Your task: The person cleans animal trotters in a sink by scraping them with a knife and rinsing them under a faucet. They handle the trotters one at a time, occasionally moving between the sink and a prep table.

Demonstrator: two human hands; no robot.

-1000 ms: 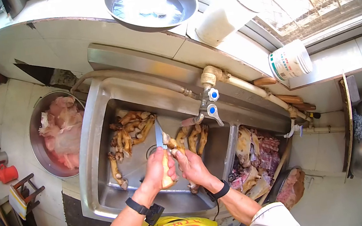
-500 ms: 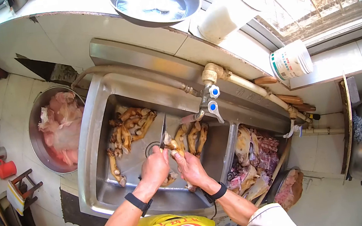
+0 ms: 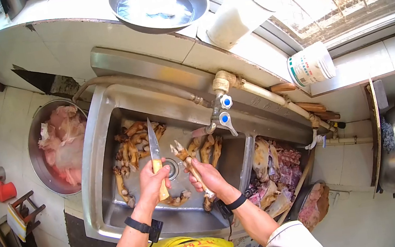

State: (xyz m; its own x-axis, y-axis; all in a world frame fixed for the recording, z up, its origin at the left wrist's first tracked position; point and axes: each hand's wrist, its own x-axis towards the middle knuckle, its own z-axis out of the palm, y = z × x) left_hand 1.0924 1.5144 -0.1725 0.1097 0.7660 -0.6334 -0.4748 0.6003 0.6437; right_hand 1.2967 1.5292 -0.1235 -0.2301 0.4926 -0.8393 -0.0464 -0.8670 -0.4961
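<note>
- Over the large sink basin (image 3: pixel 90 189), the left hand (image 3: pixel 153 181) is gripping a knife (image 3: pixel 153 142), fingers closing around its wooden handle, while the blade is pointing away from the person and reaching across the edge of a pile of feet (image 3: pixel 132 145)
- Just beside it, the right hand (image 3: pixel 207 176) is holding an animal foot (image 3: pixel 195 173), fingers wrapping around the shank, and the toe end is pointing away from the person
- Knife and held foot are staying apart, with the drain (image 3: pixel 172 168) showing between them
- More feet (image 3: pixel 209 149) are lying beyond the right hand, and a loose foot (image 3: pixel 178 199) is lying on the near side of the basin
- To the right, the smaller basin (image 3: pixel 251 159) is holding pieces of meat (image 3: pixel 277 170)
- To the left, a metal pot (image 3: pixel 38 168) is holding pale pink meat (image 3: pixel 65 144)
- Behind the basin, two blue-capped taps (image 3: pixel 225 109) are standing near a hose (image 3: pixel 151 83)
- On the ledge, a metal pan (image 3: pixel 161 25) is sitting near a white tub (image 3: pixel 311 64)
</note>
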